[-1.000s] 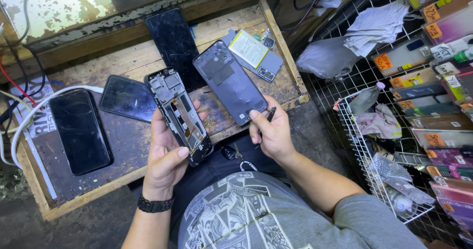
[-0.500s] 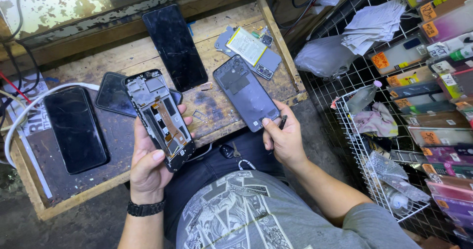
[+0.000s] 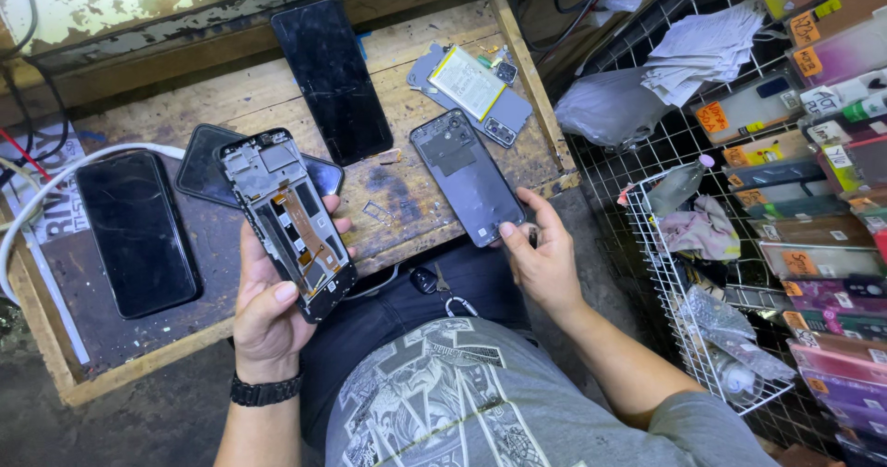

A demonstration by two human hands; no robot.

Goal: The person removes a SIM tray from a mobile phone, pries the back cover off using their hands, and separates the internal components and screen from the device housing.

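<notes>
Wooden bench top [image 3: 277,88], worn: 1 black screen panel [image 3: 333,79] lying flat at centre rear; 1 dark phone [image 3: 137,231] at left, white cable [image 3: 37,208] curving just beside it; 1 dark panel [image 3: 199,162] partly hidden behind the held frame; 1 battery on grey cover [image 3: 473,86] at right rear. Wire rack [image 3: 702,338] of packaged cases at far right.

Left hand [image 3: 273,315]: closed round opened phone frame [image 3: 288,222], circuitry side up, raised above bench edge.

Right hand [image 3: 545,259]: fingers loosely spread, fingertips touching lower end of grey back cover [image 3: 467,176], flat on bench near front edge.
</notes>
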